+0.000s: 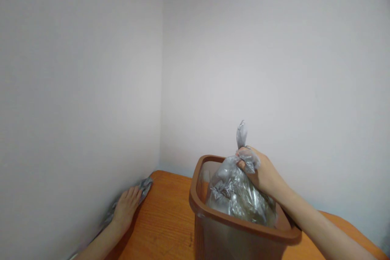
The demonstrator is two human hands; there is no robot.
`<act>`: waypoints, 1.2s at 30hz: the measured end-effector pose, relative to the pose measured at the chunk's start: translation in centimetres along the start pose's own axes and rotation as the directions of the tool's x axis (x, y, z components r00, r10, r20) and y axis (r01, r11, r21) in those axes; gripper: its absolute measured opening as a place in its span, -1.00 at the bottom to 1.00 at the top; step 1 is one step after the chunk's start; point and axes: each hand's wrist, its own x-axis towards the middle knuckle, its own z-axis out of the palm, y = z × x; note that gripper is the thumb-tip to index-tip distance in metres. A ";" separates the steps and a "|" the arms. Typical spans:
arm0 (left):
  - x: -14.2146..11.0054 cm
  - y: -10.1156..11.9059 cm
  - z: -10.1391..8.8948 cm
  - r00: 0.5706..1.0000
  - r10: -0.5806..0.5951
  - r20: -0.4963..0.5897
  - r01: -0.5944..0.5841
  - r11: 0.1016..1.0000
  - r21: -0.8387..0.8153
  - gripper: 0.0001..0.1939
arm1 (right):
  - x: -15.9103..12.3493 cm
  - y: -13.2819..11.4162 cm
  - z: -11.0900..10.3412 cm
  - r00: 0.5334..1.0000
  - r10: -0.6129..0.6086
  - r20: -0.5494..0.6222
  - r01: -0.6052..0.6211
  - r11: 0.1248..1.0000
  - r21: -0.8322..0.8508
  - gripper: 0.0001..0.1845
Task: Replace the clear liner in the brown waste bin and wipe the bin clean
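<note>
You had a thin, glossy, crinkled plastic bag (233, 189) in a smooth brown plastic wastebasket (219, 243) with a shiny rim and translucent walls, above a satin wood-grained counter (161, 215), beside a matt white wall (243, 69).

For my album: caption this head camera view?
Right hand grips a plastic bag in a brown bin; left hand rests on grey plastic on a wooden table.
</note>
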 end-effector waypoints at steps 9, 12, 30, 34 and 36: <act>-0.2 -0.5 -1.4 0.995 0.052 0.084 -0.061 0.992 0.107 -0.51 | -0.2 -0.4 0.6 0.973 0.121 0.194 -0.127 0.992 0.021 -0.86; 0.1 1.0 -3.5 0.999 0.048 0.013 -0.050 0.987 0.154 -0.56 | -0.6 -0.8 0.9 0.941 0.155 0.302 -0.172 0.985 0.030 -0.82; -0.6 21.8 -24.3 0.715 0.660 -0.230 -0.695 0.636 -0.336 -0.81 | -1.9 -0.7 -0.5 0.891 0.212 0.400 -0.290 0.946 0.145 -0.49; 0.3 22.8 -23.2 0.725 0.654 -0.213 -0.685 0.659 -0.309 -0.89 | -2.4 -1.2 -1.0 0.924 0.205 0.323 -0.267 0.950 0.161 -0.53; 0.4 22.6 -23.2 0.731 0.645 -0.226 -0.681 0.663 -0.311 -0.88 | -2.9 -1.8 -1.7 0.955 0.192 0.228 -0.226 0.965 0.136 -0.46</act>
